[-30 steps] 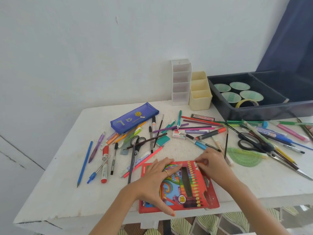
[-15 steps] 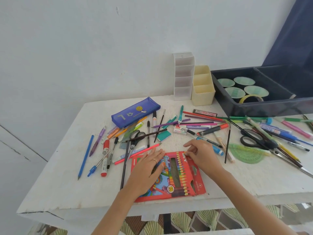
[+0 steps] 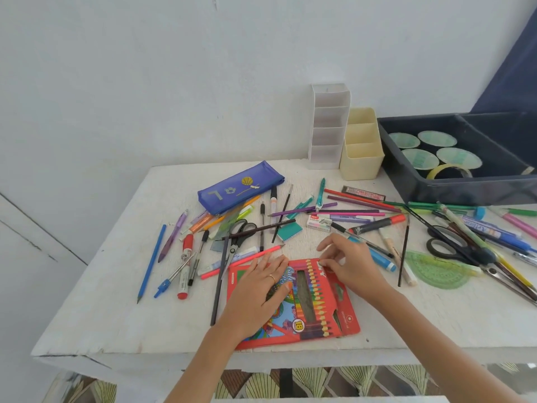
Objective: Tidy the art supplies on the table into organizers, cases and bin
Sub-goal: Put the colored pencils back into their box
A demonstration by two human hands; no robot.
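A white table (image 3: 101,330) stands against a pale wall. A blue fabric pencil case (image 3: 239,188) bears "L". The left hand (image 3: 255,298) lies flat, fingers straight, on the red cardboard crayon box (image 3: 344,318) marked "18" at the front edge. The right hand's (image 3: 350,270) curled fingers pinch its top flap.

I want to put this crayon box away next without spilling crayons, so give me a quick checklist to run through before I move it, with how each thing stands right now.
1. Crayon box lying flat on the table: ok.
2. Left hand pressing flat on the box to steady it: ok.
3. Right hand pinching the box's far edge, flap fully shut: cannot tell.
4. Box clear of loose items: not ok. A pink pencil and a black pencil lie right beside its left side.
5. Bin open, with room beside the tape rolls: ok.
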